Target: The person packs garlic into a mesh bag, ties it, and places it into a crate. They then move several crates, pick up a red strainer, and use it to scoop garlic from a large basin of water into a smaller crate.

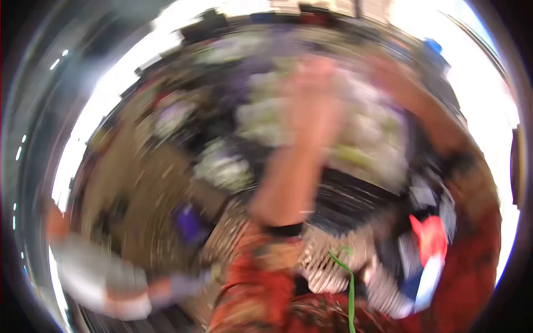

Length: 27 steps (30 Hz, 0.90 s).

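Motion blurs most of this view. My left hand [313, 80] reaches forward over a heap of pale white and green vegetables [361, 125] whose kind I cannot make out. To its right, my right hand [386, 72] is at the far right side of the same heap. Both hands' fingers are smeared, so their grip does not show. Dark, ridged black material [352, 197] lies just below the heap. A smaller bunch of pale vegetables [225, 166] lies left of my left forearm.
At lower left a person in a white top [105, 277] stretches an arm inward. A purple item [189, 222] lies on the brown ground [150, 188]. Near my right sleeve is a red and white item [430, 238]. A green stalk [350, 286] hangs close to my body.
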Each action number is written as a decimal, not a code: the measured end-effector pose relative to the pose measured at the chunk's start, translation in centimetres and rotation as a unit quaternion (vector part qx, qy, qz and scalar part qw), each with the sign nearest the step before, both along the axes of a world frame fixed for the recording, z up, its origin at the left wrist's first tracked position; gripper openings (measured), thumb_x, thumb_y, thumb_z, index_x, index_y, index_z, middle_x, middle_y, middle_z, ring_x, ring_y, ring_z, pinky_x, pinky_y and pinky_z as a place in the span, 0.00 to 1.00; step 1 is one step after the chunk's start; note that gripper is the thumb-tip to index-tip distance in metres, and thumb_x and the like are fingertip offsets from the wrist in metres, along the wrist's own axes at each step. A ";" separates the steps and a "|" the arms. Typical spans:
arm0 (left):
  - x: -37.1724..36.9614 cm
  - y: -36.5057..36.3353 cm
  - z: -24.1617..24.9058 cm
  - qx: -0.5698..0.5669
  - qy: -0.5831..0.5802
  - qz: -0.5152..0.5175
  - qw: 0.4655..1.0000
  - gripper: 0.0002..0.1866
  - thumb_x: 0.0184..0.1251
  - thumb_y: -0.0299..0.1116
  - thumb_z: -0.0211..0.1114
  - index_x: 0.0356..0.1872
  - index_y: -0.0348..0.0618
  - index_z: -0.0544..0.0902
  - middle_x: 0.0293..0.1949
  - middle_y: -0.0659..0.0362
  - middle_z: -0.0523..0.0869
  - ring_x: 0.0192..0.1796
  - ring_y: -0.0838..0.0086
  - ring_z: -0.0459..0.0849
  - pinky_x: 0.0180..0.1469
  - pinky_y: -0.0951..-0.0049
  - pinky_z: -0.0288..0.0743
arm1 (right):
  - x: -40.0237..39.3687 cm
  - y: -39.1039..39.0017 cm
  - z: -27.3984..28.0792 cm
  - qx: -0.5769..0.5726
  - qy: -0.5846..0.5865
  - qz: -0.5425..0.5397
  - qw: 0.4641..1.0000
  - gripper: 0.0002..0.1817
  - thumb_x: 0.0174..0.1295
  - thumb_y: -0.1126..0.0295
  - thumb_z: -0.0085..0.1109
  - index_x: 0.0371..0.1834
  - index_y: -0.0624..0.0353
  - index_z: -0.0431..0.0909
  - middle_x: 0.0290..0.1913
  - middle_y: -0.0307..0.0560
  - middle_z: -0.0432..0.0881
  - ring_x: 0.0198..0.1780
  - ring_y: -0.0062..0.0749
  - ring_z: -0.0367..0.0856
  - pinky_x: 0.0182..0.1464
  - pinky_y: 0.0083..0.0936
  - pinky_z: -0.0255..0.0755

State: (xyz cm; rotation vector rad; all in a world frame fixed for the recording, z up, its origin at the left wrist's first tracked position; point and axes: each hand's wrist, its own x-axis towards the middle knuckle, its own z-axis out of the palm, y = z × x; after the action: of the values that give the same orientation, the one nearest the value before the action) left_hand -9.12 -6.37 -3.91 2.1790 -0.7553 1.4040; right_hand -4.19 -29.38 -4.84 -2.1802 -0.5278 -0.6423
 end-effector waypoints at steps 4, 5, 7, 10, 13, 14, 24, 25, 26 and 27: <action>-4.2 -0.2 -0.7 -0.352 0.167 -0.050 0.919 0.06 0.54 0.28 0.54 0.22 0.38 0.74 0.23 0.47 0.76 0.29 0.53 0.76 0.32 0.60 0.67 | 4.0 -6.8 0.8 0.047 0.085 0.100 0.990 0.10 0.60 0.62 0.46 0.33 0.56 0.71 0.20 0.38 0.70 0.20 0.23 0.68 0.21 0.21 0.63; -5.5 -0.7 -1.2 -0.358 0.134 -0.019 0.924 0.06 0.54 0.28 0.54 0.22 0.39 0.74 0.23 0.48 0.76 0.30 0.55 0.78 0.32 0.63 0.68 | 5.0 -8.2 1.0 0.042 0.097 0.103 0.989 0.11 0.62 0.59 0.46 0.32 0.56 0.71 0.18 0.36 0.69 0.19 0.21 0.67 0.19 0.19 0.62; -7.9 -0.8 -1.1 -0.370 0.064 0.020 0.927 0.04 0.53 0.27 0.54 0.23 0.39 0.73 0.24 0.47 0.75 0.30 0.53 0.76 0.31 0.61 0.67 | 6.2 -7.8 1.5 0.028 0.101 0.141 0.984 0.11 0.62 0.59 0.46 0.35 0.55 0.71 0.23 0.37 0.69 0.25 0.22 0.68 0.26 0.19 0.62; -12.8 -3.0 -1.9 -0.419 0.093 0.048 0.902 0.03 0.54 0.27 0.54 0.26 0.39 0.72 0.26 0.47 0.74 0.30 0.52 0.74 0.31 0.60 0.67 | -1.7 -1.4 1.5 0.042 0.116 0.239 0.963 0.16 0.59 0.65 0.46 0.48 0.56 0.72 0.43 0.43 0.74 0.47 0.29 0.71 0.49 0.22 0.64; -17.7 -8.0 -5.0 -0.309 0.086 0.131 0.938 0.06 0.56 0.30 0.54 0.28 0.38 0.72 0.28 0.47 0.76 0.30 0.56 0.76 0.33 0.64 0.71 | -7.1 -7.6 0.8 -0.105 -0.058 0.160 0.980 0.18 0.58 0.68 0.46 0.51 0.58 0.73 0.46 0.44 0.79 0.48 0.34 0.77 0.51 0.24 0.68; -18.6 -9.8 -6.1 -0.279 0.042 0.136 0.950 0.06 0.57 0.31 0.54 0.28 0.37 0.73 0.28 0.48 0.77 0.30 0.57 0.76 0.33 0.65 0.72 | -8.9 -10.9 0.3 -0.170 -0.150 0.103 0.969 0.17 0.58 0.68 0.45 0.50 0.59 0.73 0.44 0.43 0.80 0.45 0.34 0.79 0.49 0.24 0.71; -17.1 -26.4 -41.2 -0.033 0.785 -0.104 0.610 0.11 0.54 0.29 0.62 0.38 0.36 0.77 0.31 0.55 0.83 0.34 0.70 0.82 0.38 0.74 0.74 | -30.1 -25.7 -31.9 0.180 0.464 -0.047 0.866 0.11 0.57 0.63 0.55 0.36 0.59 0.78 0.26 0.47 0.76 0.31 0.36 0.78 0.36 0.29 0.71; -16.7 -26.6 -46.9 -0.080 0.767 -0.078 0.632 0.09 0.57 0.27 0.59 0.38 0.35 0.77 0.31 0.55 0.83 0.34 0.76 0.81 0.36 0.76 0.74 | -32.6 -25.0 -35.0 0.179 0.534 -0.015 0.826 0.10 0.56 0.64 0.56 0.36 0.58 0.78 0.32 0.50 0.78 0.37 0.43 0.78 0.40 0.33 0.72; -15.6 -27.1 -50.8 -0.051 0.775 -0.046 0.628 0.10 0.56 0.28 0.60 0.39 0.35 0.77 0.31 0.55 0.83 0.34 0.77 0.81 0.37 0.76 0.74 | -34.9 -24.1 -38.1 0.181 0.531 0.001 0.828 0.11 0.55 0.65 0.56 0.38 0.57 0.77 0.35 0.50 0.78 0.38 0.44 0.78 0.40 0.33 0.72; -14.7 -27.0 -54.8 -0.019 0.784 -0.011 0.621 0.11 0.56 0.29 0.61 0.39 0.35 0.77 0.32 0.55 0.83 0.35 0.77 0.82 0.37 0.76 0.75 | -37.1 -23.1 -41.3 0.187 0.530 0.019 0.827 0.11 0.54 0.65 0.57 0.39 0.56 0.77 0.38 0.49 0.78 0.39 0.45 0.78 0.41 0.34 0.73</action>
State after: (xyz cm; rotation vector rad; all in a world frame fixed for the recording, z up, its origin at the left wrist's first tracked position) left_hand -23.84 -33.37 -58.71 2.2544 0.0080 -0.7679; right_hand -41.25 -52.50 -46.18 -1.7774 0.1572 0.4966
